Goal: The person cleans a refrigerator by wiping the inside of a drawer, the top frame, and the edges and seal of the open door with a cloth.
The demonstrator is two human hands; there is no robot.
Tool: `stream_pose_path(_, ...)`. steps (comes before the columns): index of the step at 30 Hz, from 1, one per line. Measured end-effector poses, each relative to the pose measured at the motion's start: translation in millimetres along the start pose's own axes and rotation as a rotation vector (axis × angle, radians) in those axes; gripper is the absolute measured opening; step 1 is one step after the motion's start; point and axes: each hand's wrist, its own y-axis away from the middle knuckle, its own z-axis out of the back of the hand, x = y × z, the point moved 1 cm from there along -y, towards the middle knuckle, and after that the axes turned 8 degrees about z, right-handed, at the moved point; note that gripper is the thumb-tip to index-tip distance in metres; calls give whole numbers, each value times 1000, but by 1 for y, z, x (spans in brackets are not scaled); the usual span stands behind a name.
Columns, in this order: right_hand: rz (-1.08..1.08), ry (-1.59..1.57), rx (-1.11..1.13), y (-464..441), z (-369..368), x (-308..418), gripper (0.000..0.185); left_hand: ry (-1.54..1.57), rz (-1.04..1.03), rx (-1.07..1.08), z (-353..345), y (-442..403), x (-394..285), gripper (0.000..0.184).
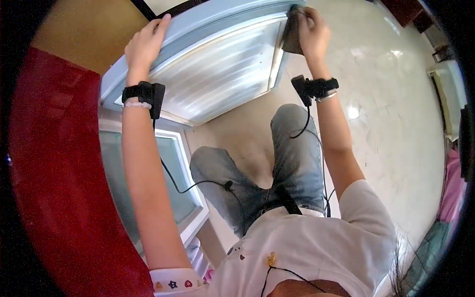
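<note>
A pale blue-grey door with a ribbed, shiny inner panel stands swung open in front of me. My left hand rests on the door's top edge at the left, its fingers curled over the rim. At the door's far right end my right hand holds a dark cloth against the edge, its fingers closed on it. Below the door, at the left, is an opened white-framed compartment with a greenish glass-like surface, partly hidden by my left forearm.
Red fabric covers the left side. Glossy pale floor tiles stretch to the right. A white object stands at the right edge, with pink cloth below it. Black cables run from both wrist straps.
</note>
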Motion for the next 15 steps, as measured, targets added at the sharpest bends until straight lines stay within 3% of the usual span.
stream_pose_path(2, -479, -140, -92, -3, 19, 3, 9, 2, 9, 14, 3, 2, -5, 58)
stream_pose_path(3, -475, -139, -98, -4, 21, -5, 9, 0, 19, 38, 4, 3, -5, 58)
stream_pose_path(5, -144, -143, -296, -4, 31, -17, 11, -6, 20, 31, 4, 2, -6, 58)
stream_pose_path(8, -60, -393, -314, -25, 43, 10, 14, -6, 8, 10, 7, 4, -9, 56)
stream_pose_path(12, -276, -453, -155, -18, 53, -1, 17, 10, -1, 30, 8, 1, -2, 53)
stream_pose_path(14, -282, -422, -152, -14, 59, 1, 15, 14, -18, 23, 4, 2, 4, 51)
stream_pose_path(15, -205, -305, -22, -16, 63, 8, 14, 30, -40, 26, 5, 2, 5, 51)
